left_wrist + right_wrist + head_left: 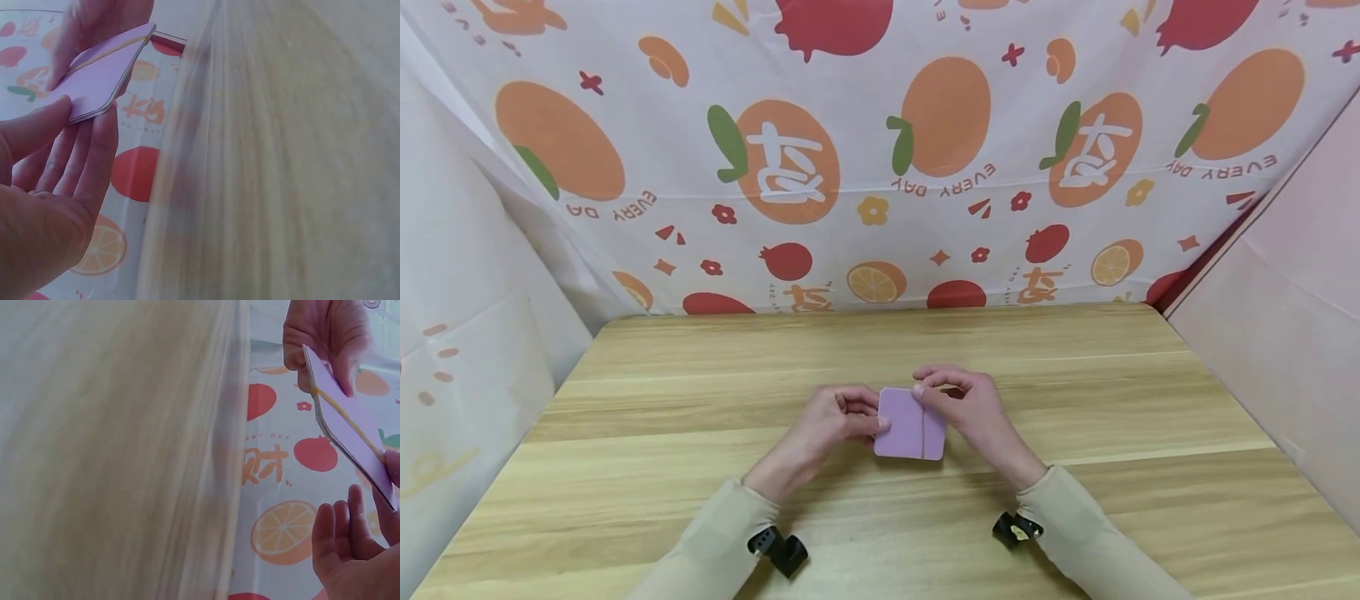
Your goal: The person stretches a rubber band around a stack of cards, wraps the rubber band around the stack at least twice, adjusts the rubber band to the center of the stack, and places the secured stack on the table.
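Note:
A thin stack of square lilac cards (901, 425) with rounded corners is held up over the table in the head view. Its layered edges show in the left wrist view. A yellowish rubber band (922, 437) runs across it near its right side. My left hand (829, 427) pinches the stack's left edge, thumb on the lilac face and fingers behind. At the top right corner my right hand (976, 410) pinches the stack by the band, its thumb on the face. In the right wrist view the other fingers of the right hand (356, 562) extend away from the stack.
A wood-grain table (700, 400) lies beneath both hands. Behind it hangs a white cloth (865, 275) printed with fruit, with pale fabric walls at left and right. Black wrist cameras (778, 550) are strapped over the beige sleeves (715, 533).

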`<state>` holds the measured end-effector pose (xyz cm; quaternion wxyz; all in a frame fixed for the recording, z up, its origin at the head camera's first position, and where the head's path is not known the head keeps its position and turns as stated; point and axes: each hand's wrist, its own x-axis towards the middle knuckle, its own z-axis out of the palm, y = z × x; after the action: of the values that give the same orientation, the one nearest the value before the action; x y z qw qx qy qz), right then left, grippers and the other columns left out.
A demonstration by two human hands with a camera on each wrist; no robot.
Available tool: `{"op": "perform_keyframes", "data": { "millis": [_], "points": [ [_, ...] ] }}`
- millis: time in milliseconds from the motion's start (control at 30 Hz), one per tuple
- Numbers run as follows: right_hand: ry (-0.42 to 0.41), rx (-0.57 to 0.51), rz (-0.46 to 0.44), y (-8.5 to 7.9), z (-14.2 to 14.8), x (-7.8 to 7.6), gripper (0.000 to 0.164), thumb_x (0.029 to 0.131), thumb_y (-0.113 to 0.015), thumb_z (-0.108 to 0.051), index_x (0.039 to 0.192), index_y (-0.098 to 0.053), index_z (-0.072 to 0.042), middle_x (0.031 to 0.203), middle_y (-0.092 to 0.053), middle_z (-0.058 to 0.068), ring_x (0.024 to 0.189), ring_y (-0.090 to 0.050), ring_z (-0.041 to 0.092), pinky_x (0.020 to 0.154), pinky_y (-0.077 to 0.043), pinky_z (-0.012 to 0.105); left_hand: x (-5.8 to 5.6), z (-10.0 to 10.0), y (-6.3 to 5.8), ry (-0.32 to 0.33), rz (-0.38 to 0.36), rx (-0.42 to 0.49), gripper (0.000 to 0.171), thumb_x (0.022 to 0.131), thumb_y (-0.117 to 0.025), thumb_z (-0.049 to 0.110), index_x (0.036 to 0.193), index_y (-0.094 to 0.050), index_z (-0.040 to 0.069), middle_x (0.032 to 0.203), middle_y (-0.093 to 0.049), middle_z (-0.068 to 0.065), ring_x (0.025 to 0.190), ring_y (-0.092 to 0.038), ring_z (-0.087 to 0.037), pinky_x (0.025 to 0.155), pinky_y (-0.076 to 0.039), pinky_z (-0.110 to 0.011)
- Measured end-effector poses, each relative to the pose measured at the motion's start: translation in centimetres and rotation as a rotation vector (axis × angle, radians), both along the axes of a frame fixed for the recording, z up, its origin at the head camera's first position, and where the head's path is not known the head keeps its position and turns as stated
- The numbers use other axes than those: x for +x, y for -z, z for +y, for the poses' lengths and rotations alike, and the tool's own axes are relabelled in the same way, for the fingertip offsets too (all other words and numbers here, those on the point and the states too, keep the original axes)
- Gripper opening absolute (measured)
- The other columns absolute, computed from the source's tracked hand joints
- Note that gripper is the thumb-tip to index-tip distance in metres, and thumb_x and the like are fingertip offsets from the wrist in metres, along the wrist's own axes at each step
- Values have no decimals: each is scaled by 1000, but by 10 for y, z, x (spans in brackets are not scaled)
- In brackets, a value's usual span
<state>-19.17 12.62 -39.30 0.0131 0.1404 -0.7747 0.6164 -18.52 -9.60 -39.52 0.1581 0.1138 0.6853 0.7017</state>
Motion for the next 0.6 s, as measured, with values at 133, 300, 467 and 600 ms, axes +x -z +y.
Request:
{"op": "perform_keyframes", "data": {
  "millis": [133,300,467,600],
  "points": [
    [3,-5,-9,-1,-1,-1,18,89,-75,-26,93,-75,-9,113,-69,3,112,-58,18,87,-49,34,-1,0,2,-13,0,4,17,83,-71,-4,97,-66,-11,85,-71,-10,75,-67,-18,69,-58,-32],
    [-10,-39,-25,-3,0,-1,19,90,-73,-23,100,-74,-7,116,-68,9,112,-58,20,89,-49,32,-4,-2,1,-37,-7,23,17,82,-71,-3,97,-66,-10,84,-71,-9,74,-67,-18,69,-58,-33],
    [-13,-24,-51,-4,0,-1,24,90,-74,-24,108,-73,-8,117,-67,5,109,-58,20,88,-51,33,-8,-6,-1,-80,-31,40,15,82,-72,-4,96,-67,-6,83,-71,-8,73,-66,-16,68,-57,-33],
    [-9,-6,-65,-4,-1,-2,25,89,-75,-22,110,-73,-9,113,-68,5,108,-58,21,89,-51,35,-10,-10,-3,-117,-48,48,14,82,-72,-5,95,-67,-5,83,-70,-8,73,-66,-16,68,-57,-33]
  ]
}}
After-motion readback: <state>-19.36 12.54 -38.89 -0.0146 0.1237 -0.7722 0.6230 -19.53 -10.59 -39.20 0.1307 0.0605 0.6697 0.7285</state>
